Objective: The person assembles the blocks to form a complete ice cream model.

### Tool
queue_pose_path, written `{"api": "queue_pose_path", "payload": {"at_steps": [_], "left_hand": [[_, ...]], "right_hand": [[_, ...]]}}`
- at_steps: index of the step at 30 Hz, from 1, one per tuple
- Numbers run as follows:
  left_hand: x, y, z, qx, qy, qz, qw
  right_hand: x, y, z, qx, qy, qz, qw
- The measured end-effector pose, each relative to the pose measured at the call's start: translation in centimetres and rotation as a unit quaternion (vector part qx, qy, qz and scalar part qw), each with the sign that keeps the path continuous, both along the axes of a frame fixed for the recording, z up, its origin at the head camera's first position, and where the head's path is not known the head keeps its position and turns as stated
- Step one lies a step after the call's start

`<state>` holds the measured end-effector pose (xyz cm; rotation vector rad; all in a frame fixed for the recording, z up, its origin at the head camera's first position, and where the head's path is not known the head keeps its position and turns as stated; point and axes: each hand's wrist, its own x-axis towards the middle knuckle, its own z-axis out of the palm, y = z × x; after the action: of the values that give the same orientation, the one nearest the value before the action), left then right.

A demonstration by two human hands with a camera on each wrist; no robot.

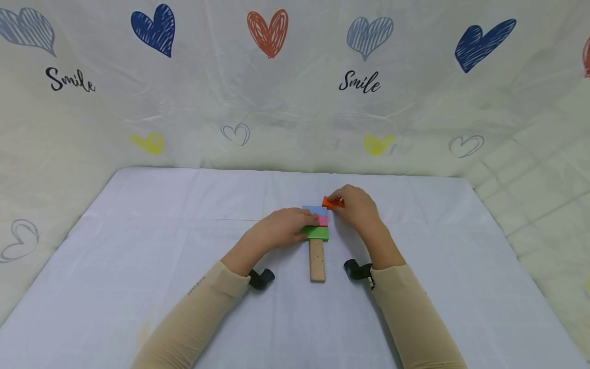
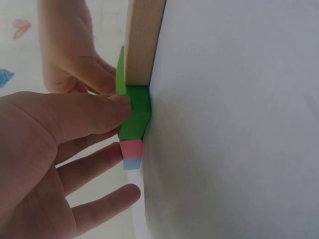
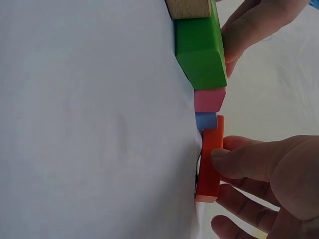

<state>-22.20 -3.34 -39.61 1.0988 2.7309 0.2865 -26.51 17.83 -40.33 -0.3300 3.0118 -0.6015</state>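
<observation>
At the table's middle, a wooden block (image 1: pixel 317 261) points toward me, with a green block (image 1: pixel 318 233), a pink block (image 1: pixel 323 221) and a blue block (image 1: pixel 315 209) lined up beyond its far end. My left hand (image 1: pixel 283 228) rests on this row. In the left wrist view its thumb touches the green block (image 2: pixel 134 117), while the other fingers stretch out, fairly straight. My right hand (image 1: pixel 357 207) pinches an orange-red block (image 1: pixel 328 203) at the row's far right. In the right wrist view, that block (image 3: pixel 210 172) overlaps the end of the blue block (image 3: pixel 206 120).
A white cloth (image 1: pixel 184 277) covers the table. Behind it hangs a pale curtain (image 1: pixel 299 102) printed with hearts and writing. Each wrist wears a small black camera, one by the left cuff (image 1: pixel 261 279), another by the right cuff (image 1: pixel 357 269).
</observation>
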Motion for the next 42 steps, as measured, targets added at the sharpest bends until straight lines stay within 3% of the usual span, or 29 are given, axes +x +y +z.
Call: {"api": "queue_pose_path", "payload": {"at_steps": [20, 38, 42], "left_hand": [[0.1, -0.2, 0.0, 0.007, 0.016, -0.009, 0.9998], [-0.1, -0.1, 0.0, 0.015, 0.025, -0.026, 0.9993], [0.0, -0.2, 0.0, 0.019, 0.020, -0.024, 0.9993]], "right_hand": [[0.4, -1.0, -0.1, 0.013, 0.052, 0.083, 0.9952], [0.7, -1.9, -0.4, 0.011, 0.064, 0.124, 0.9901], [1.1, -2.2, -0.3, 0.003, 0.044, 0.126, 0.9911]]}}
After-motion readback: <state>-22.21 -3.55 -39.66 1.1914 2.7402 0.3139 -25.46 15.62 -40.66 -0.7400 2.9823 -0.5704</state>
